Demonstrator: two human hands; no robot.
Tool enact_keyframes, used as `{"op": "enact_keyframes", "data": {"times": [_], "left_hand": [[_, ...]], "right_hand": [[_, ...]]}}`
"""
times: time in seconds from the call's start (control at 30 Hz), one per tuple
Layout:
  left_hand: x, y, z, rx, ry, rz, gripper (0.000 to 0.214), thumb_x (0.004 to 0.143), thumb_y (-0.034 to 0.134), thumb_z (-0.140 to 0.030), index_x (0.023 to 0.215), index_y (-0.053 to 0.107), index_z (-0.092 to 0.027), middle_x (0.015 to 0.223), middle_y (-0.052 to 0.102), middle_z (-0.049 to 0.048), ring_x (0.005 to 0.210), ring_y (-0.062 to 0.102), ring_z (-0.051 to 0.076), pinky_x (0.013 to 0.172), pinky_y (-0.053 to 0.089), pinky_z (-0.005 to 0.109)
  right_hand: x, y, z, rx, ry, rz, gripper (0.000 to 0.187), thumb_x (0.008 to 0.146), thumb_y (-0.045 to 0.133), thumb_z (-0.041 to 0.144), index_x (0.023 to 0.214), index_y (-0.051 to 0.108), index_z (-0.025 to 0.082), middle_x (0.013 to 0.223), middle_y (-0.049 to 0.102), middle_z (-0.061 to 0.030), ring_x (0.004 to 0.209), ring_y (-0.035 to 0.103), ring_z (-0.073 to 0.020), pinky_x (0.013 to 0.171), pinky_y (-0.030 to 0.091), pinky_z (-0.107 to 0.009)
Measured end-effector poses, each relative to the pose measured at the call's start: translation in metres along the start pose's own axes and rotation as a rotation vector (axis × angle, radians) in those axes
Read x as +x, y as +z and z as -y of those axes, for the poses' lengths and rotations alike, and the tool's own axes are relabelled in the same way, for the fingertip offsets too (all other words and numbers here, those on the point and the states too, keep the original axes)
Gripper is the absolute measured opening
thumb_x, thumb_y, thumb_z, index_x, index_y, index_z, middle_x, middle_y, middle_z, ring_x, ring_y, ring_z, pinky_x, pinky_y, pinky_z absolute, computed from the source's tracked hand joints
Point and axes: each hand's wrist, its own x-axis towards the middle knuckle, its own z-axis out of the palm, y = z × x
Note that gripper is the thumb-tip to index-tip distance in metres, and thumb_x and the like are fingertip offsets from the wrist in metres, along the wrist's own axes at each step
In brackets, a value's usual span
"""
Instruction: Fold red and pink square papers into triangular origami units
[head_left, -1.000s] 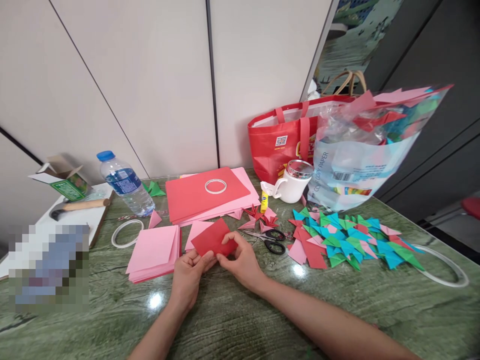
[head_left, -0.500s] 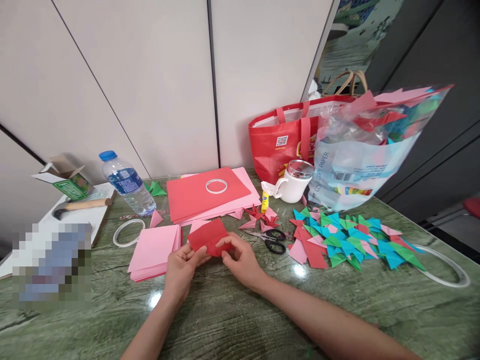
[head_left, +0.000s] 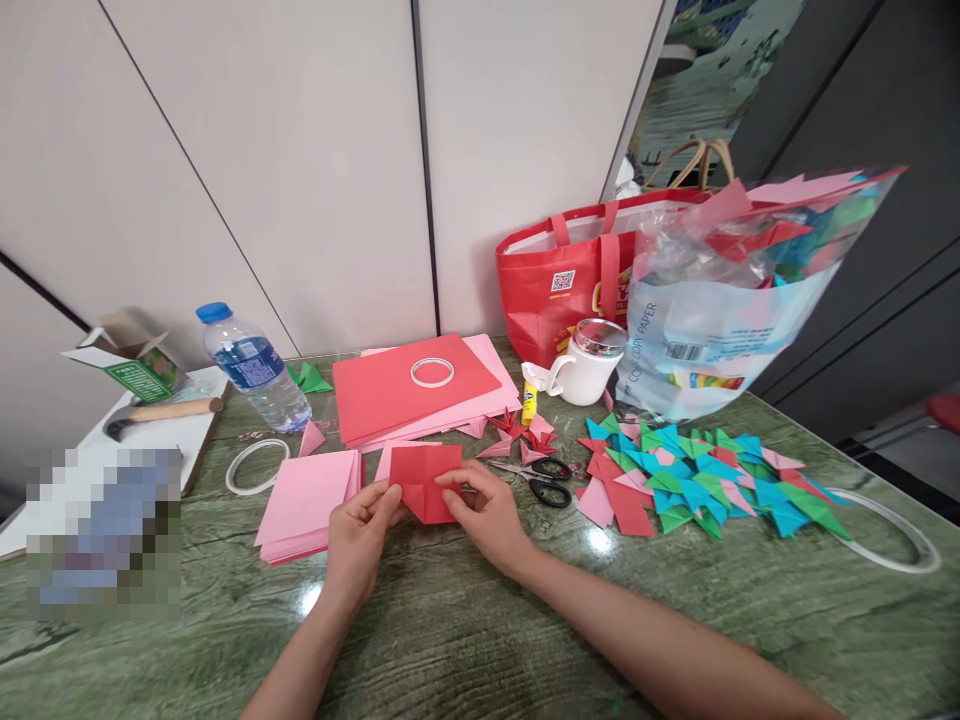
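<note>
Both my hands hold a small red paper square (head_left: 425,476) just above the green marbled table (head_left: 480,630). My left hand (head_left: 358,530) pinches its left edge with fingers closed. My right hand (head_left: 486,515) pinches the right side, thumb on top. The paper shows a crease and hangs with a lower corner pointing down. A stack of pink paper squares (head_left: 306,500) lies just left of my left hand. Black-handled scissors (head_left: 540,478) lie right of my right hand.
Large red and pink sheets (head_left: 405,390) with a tape ring lie behind. A water bottle (head_left: 251,365), white mug (head_left: 585,365), glue stick (head_left: 528,402), red bag (head_left: 570,275) and plastic bag (head_left: 720,300) stand at the back. Folded coloured triangles (head_left: 697,480) cover the right side.
The red paper has turned in my hands from a tilted rectangle to a squarer shape with a corner down. My left hand shifted slightly left and up.
</note>
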Motion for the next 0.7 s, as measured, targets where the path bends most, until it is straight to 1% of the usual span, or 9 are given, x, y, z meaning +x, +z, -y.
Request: {"op": "enact_keyframes", "data": {"times": [0.07, 0.13, 0.2, 0.23, 0.33, 0.47, 0.53, 0.6, 0.7], "left_hand": [[0.000, -0.001, 0.001, 0.010, 0.019, -0.026, 0.033, 0.061, 0.075, -0.033, 0.085, 0.070, -0.011, 0.075, 0.074, 0.0074, 0.070, 0.069, 0.023, 0.070, 0.056, 0.034], [-0.001, -0.001, 0.002, 0.030, 0.032, -0.035, 0.047, 0.065, 0.072, -0.035, 0.105, 0.064, -0.011, 0.075, 0.074, 0.0061, 0.072, 0.069, 0.023, 0.072, 0.055, 0.035], [-0.003, 0.001, 0.002, 0.061, 0.057, 0.004, 0.063, 0.069, 0.069, -0.034, 0.126, 0.049, -0.016, 0.081, 0.074, 0.0051, 0.078, 0.069, 0.022, 0.076, 0.054, 0.035], [-0.004, 0.001, 0.002, 0.077, 0.074, 0.040, 0.068, 0.071, 0.068, -0.032, 0.132, 0.041, -0.018, 0.087, 0.074, 0.0055, 0.084, 0.068, 0.022, 0.078, 0.053, 0.035], [-0.006, 0.004, 0.001, 0.120, 0.114, 0.141, 0.071, 0.073, 0.066, -0.030, 0.136, 0.035, -0.020, 0.109, 0.068, 0.0098, 0.102, 0.062, 0.023, 0.085, 0.051, 0.034], [-0.006, 0.004, 0.002, 0.138, 0.149, 0.104, 0.076, 0.074, 0.065, -0.031, 0.140, 0.026, -0.023, 0.122, 0.060, 0.0111, 0.107, 0.059, 0.025, 0.082, 0.052, 0.034], [-0.005, 0.001, 0.003, 0.183, 0.161, 0.069, 0.068, 0.073, 0.066, -0.032, 0.135, 0.038, -0.023, 0.124, 0.059, 0.0098, 0.107, 0.059, 0.025, 0.081, 0.053, 0.033], [-0.003, -0.002, 0.006, 0.270, 0.137, 0.046, 0.047, 0.070, 0.067, -0.035, 0.113, 0.062, -0.018, 0.114, 0.065, 0.0100, 0.102, 0.061, 0.026, 0.080, 0.053, 0.032], [0.000, -0.005, 0.008, 0.284, 0.090, -0.006, 0.036, 0.067, 0.069, -0.038, 0.095, 0.071, -0.016, 0.100, 0.071, 0.0096, 0.090, 0.065, 0.025, 0.074, 0.054, 0.031]], "right_hand": [[0.000, 0.000, 0.001, 0.013, 0.006, 0.011, 0.016, 0.075, 0.056, 0.016, 0.085, 0.068, 0.021, 0.087, 0.058, -0.0050, 0.083, 0.058, -0.0170, 0.064, 0.051, -0.026], [0.000, 0.001, 0.001, 0.019, 0.006, 0.004, 0.015, 0.076, 0.057, 0.017, 0.084, 0.068, 0.021, 0.086, 0.058, -0.0045, 0.082, 0.058, -0.0167, 0.064, 0.051, -0.026], [0.001, 0.001, 0.000, 0.028, 0.006, -0.014, 0.013, 0.075, 0.058, 0.019, 0.084, 0.068, 0.022, 0.086, 0.058, -0.0042, 0.082, 0.059, -0.0169, 0.064, 0.051, -0.026], [0.001, 0.001, 0.000, 0.033, 0.008, -0.023, 0.013, 0.075, 0.059, 0.020, 0.084, 0.068, 0.022, 0.086, 0.058, -0.0042, 0.082, 0.059, -0.0171, 0.065, 0.051, -0.026], [0.001, 0.001, -0.002, 0.036, 0.018, -0.037, 0.012, 0.075, 0.060, 0.021, 0.084, 0.069, 0.022, 0.084, 0.057, -0.0038, 0.081, 0.059, -0.0171, 0.066, 0.051, -0.027], [0.001, 0.002, -0.003, 0.052, 0.012, -0.014, 0.014, 0.074, 0.061, 0.019, 0.085, 0.069, 0.022, 0.086, 0.057, -0.0037, 0.079, 0.058, -0.0162, 0.068, 0.050, -0.027], [0.000, 0.002, -0.002, 0.052, 0.009, -0.001, 0.015, 0.074, 0.060, 0.018, 0.085, 0.069, 0.022, 0.089, 0.058, -0.0040, 0.079, 0.059, -0.0159, 0.069, 0.050, -0.027], [0.000, 0.002, 0.000, 0.018, 0.010, 0.011, 0.017, 0.077, 0.055, 0.016, 0.085, 0.069, 0.022, 0.089, 0.059, -0.0041, 0.081, 0.058, -0.0161, 0.070, 0.049, -0.026], [0.000, 0.001, 0.002, -0.013, 0.028, 0.040, 0.027, 0.080, 0.045, 0.013, 0.086, 0.070, 0.023, 0.091, 0.060, -0.0046, 0.084, 0.057, -0.0163, 0.070, 0.048, -0.026]]}}
